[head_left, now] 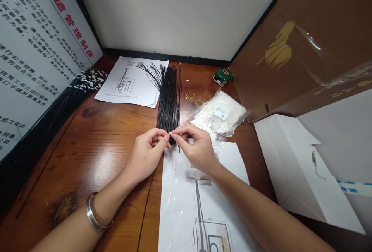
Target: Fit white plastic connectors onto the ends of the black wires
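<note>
My left hand (149, 151) and my right hand (196, 145) meet fingertip to fingertip over the near end of a bundle of thin black wires (168, 101). Between the fingertips is a small white connector (170, 132), mostly covered. My right thumb and forefinger pinch it. My left thumb and forefinger are closed at the wire ends, apparently on a black wire, though the fingers hide most of it. Beyond the right hand lies a clear plastic bag of small white connectors (232, 108) with a label, its near end spilling toward the hand.
A printed drawing sheet (177, 213) lies under my hands, another paper (113, 85) at the back left. More black wires with white ends (55, 116) lie far left. A green tape measure (223, 76), yellow rubber bands (190, 96), a brown box (261, 50) and a white box (296, 167) stand right.
</note>
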Action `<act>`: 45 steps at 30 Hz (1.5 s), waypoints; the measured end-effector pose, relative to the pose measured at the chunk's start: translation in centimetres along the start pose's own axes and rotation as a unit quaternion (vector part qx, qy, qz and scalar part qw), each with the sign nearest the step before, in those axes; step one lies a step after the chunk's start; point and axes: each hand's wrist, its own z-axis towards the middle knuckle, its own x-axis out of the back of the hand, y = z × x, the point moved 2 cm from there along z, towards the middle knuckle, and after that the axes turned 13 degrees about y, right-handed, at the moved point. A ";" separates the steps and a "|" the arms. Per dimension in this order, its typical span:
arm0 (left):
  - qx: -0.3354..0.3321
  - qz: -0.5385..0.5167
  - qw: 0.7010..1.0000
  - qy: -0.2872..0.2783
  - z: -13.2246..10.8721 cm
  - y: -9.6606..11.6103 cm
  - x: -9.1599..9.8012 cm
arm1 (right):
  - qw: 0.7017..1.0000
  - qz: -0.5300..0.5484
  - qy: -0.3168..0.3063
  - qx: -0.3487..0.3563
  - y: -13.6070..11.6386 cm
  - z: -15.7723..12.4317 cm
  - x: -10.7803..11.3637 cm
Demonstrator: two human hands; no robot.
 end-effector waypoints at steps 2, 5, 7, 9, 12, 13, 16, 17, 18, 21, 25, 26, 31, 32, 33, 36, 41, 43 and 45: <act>0.002 0.001 1.000 0.004 0.0 0.1 0.0 | 1.000 0.002 -0.002 0.000 0.0 0.0 0.0; 0.008 0.002 1.000 0.005 -0.1 0.2 -0.1 | 1.000 0.004 -0.005 0.007 0.0 -0.1 0.0; 0.008 0.001 1.000 0.003 -0.1 0.1 -0.1 | 1.000 0.003 -0.006 0.013 0.1 -0.1 0.0; 0.007 0.000 1.000 0.001 -0.1 0.0 -0.1 | 1.000 0.006 -0.008 0.017 0.1 -0.1 0.0; 0.007 0.000 1.000 0.003 -0.1 0.0 0.0 | 1.000 0.013 -0.009 0.022 0.0 -0.1 0.0; 0.008 0.000 1.000 0.005 -0.1 0.0 0.0 | 1.000 0.013 -0.009 0.022 0.0 -0.1 0.0; 0.016 0.000 1.000 0.007 -0.1 0.2 -0.1 | 1.000 0.012 -0.003 0.019 -0.1 -0.1 0.0; 0.019 -0.002 1.000 0.007 -0.1 0.2 -0.1 | 1.000 0.012 0.001 0.018 -0.1 -0.1 0.0; 0.022 -0.004 1.000 0.008 -0.1 0.2 -0.2 | 1.000 0.014 0.004 0.018 -0.1 -0.2 0.0; 0.024 -0.009 1.000 0.008 -0.1 0.2 -0.2 | 1.000 0.018 0.010 0.014 0.0 -0.2 0.0; 0.017 -0.009 1.000 0.007 -0.1 0.1 -0.2 | 1.000 0.018 0.002 0.015 0.0 -0.2 0.0; 0.017 -0.010 1.000 0.007 -0.1 0.1 -0.1 | 1.000 0.019 0.000 0.017 -0.1 -0.1 0.0; 0.010 -0.017 1.000 0.006 0.1 0.1 -0.1 | 0.999 0.026 -0.005 0.019 -0.2 -0.1 -0.1; 0.010 -0.017 1.000 0.005 0.1 0.1 -0.1 | 0.999 0.026 -0.007 0.018 -0.2 -0.1 -0.1; 0.010 -0.017 1.000 0.004 0.1 0.1 -0.1 | 0.999 0.027 -0.009 0.019 -0.2 -0.1 -0.1; 0.010 -0.019 1.000 0.004 0.0 0.1 -0.1 | 0.999 0.030 -0.017 0.027 -0.3 -0.1 -0.2; 0.010 -0.022 1.000 -0.001 -0.1 0.1 -0.1 | 0.998 0.036 -0.025 0.034 -0.4 0.0 -0.1; 0.013 -0.022 1.000 0.000 0.0 0.2 -0.2 | 0.999 0.036 -0.023 0.027 -0.3 0.0 -0.1; 0.018 -0.025 1.000 0.003 0.0 0.2 -0.2 | 0.999 0.040 -0.015 0.014 -0.2 0.0 0.0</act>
